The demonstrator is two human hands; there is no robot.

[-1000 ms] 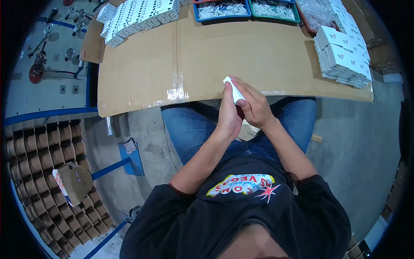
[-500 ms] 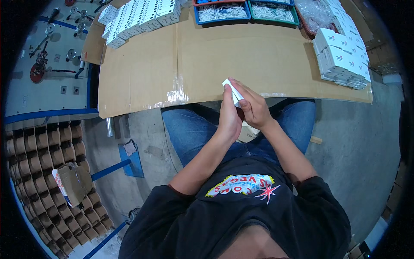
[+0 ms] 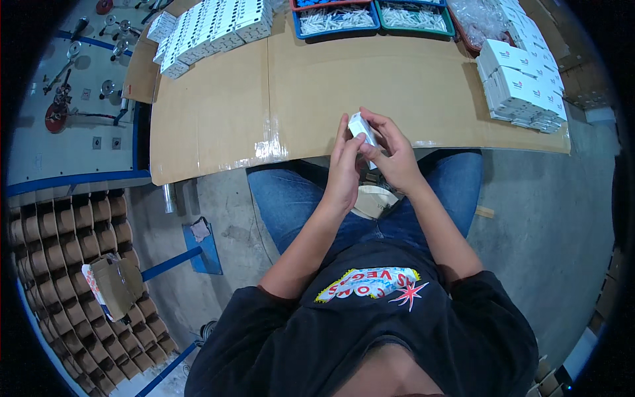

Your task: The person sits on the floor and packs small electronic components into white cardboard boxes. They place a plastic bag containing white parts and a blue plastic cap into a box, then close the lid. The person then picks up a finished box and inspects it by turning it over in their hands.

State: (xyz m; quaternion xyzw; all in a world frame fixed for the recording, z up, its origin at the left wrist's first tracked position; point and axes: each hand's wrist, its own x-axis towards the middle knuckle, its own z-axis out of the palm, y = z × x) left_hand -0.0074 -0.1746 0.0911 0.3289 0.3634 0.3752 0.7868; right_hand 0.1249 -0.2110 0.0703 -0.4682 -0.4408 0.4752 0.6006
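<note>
A small white box (image 3: 358, 124) is held between both hands just over the near edge of the cardboard-covered table (image 3: 317, 92). My left hand (image 3: 342, 175) grips its left side, the thumb reaching across the box. On the other side my right hand (image 3: 398, 164) has its fingers around the far end and its thumb near the lower part. Faint dark print shows on the box's upper end; my fingers hide much of the rest.
White box stacks stand at the back left (image 3: 215, 30) and the right (image 3: 522, 89). Between them sit a blue tray (image 3: 336, 34) and a green tray (image 3: 418, 31) of small white pieces, plus a bin with clear plastic bags (image 3: 477, 23). Cardboard dividers (image 3: 73, 264) lie at lower left.
My palms have spread apart from their pressed position around the white box. The box has turned, showing a printed end, and my left thumb now lies across it.
</note>
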